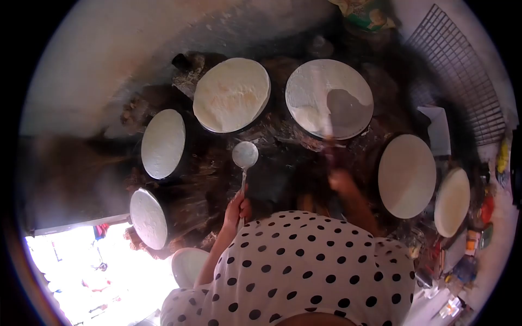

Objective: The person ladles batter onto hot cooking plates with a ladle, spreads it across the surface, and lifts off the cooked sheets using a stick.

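My left hand (237, 210) is closed round the handle of a metal ladle (245, 155), its round bowl pointing forward. My right hand (340, 179), smeared by motion, grips the dark handle of a long pale tool (321, 103) that is blurred over the upper right round pan (348, 108). Pale batter lies on that pan around a bare grey patch. To its left, a round pan (232, 96) is covered with a pale, slightly wrinkled sheet.
Round pale-topped pans stand at left (163, 144), lower left (148, 219), right (406, 176) and far right (452, 202). A white bowl (187, 266) is beside my left forearm. A wire rack (462, 70) leans at upper right, near a white container (438, 130).
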A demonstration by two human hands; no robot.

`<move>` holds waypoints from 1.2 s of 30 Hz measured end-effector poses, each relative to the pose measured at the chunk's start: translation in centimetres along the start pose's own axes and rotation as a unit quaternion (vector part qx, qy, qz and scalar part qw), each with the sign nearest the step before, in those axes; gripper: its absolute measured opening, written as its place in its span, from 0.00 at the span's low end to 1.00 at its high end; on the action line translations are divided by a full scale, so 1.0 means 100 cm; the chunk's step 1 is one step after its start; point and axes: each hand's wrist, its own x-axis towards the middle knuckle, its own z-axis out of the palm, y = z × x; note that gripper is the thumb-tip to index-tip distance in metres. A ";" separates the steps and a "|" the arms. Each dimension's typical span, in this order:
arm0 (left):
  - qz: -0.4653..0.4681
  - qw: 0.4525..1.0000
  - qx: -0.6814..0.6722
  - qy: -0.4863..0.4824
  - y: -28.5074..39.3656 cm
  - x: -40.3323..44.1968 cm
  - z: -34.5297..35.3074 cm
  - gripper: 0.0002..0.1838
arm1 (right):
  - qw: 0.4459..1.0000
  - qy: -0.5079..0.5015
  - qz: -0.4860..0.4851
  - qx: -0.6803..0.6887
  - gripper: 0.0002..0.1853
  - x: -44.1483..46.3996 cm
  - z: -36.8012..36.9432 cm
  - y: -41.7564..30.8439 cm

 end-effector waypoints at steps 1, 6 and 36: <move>-0.005 1.000 -0.004 -0.006 0.003 -0.001 -0.005 0.16 | 0.996 -0.023 0.058 0.066 0.15 -0.019 0.044 -0.021; -0.002 1.000 0.011 -0.026 0.021 -0.013 -0.061 0.17 | 0.981 0.008 0.143 0.134 0.14 -0.042 0.086 -0.004; -0.013 0.995 0.071 -0.068 0.024 -0.002 -0.017 0.19 | 0.947 -0.096 0.241 0.189 0.18 -0.065 -0.020 -0.009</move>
